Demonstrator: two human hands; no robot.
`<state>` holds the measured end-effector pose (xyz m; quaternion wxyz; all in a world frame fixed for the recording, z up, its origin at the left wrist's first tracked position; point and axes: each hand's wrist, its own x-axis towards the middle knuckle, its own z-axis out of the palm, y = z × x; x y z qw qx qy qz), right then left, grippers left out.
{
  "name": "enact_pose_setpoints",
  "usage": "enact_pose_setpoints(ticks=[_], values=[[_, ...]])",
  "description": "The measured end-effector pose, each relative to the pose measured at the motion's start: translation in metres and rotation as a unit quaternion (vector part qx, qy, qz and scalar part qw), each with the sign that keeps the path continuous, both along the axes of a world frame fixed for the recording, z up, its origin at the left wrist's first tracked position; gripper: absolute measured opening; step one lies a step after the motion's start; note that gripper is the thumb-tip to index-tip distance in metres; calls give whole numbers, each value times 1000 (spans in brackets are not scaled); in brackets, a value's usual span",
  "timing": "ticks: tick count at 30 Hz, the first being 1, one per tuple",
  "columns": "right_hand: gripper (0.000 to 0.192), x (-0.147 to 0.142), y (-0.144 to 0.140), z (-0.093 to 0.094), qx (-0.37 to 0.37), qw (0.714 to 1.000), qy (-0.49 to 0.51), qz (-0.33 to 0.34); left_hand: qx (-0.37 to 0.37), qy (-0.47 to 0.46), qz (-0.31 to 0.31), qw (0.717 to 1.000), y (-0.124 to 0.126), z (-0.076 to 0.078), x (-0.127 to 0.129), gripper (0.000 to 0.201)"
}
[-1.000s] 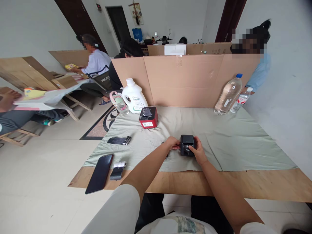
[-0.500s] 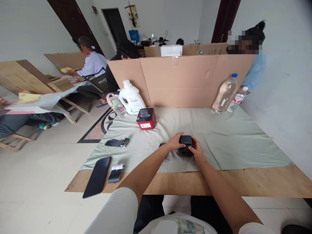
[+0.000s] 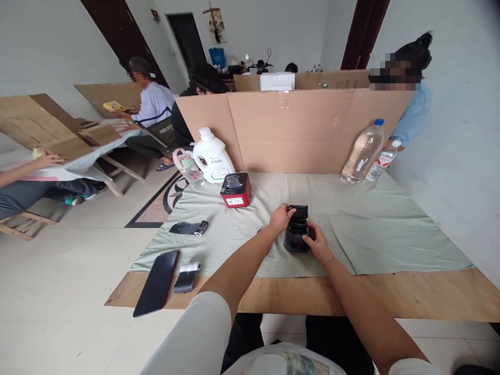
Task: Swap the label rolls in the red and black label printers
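Observation:
A small black portable printer (image 3: pixel 296 242) sits on the cloth in front of me with its lid (image 3: pixel 300 211) raised. My left hand (image 3: pixel 279 217) is closed at the left edge of that lid, thumb and fingers on it. Against the right side of the printer's body, my right hand (image 3: pixel 319 246) grips with its thumb on the front part. The opened compartment looks dark, and I cannot tell whether anything lies inside. Left of it are a partly unrolled dark roll (image 3: pixel 200 228) and a second roll (image 3: pixel 192 267) with its strip hanging down. Another dark object is mostly hidden behind my left forearm.
A red and black box-shaped device (image 3: pixel 236 190) stands at the back left, near a white jug (image 3: pixel 213 159) and a pink-handled bottle (image 3: pixel 189 167). A phone (image 3: pixel 156 284) overhangs the front edge. Two water bottles stand back right before a cardboard screen (image 3: pixel 289 133). Other people sit beyond.
The printer's lid has swung up and back, exposing the dark compartment. My left hand has moved slightly up with the lid; my right hand has stayed at the printer's side.

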<state>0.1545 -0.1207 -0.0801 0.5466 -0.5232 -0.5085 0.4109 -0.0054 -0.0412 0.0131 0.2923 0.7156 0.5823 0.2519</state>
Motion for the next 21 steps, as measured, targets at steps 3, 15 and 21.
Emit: enact_pose_setpoints(ticks=[3, 15, 21], values=[[45, 5, 3, 21, 6, 990, -139, -40, -30, -26, 26, 999, 3, -5, 4, 30], [31, -21, 31, 97, -6, 776, -624, 93, -66, -49, 89, 993, -31, -28, -8, 29], [22, -30, 44, 107, -27, 737, -662, 136, -31, -46, 51, 997, -59, -33, -6, 26]])
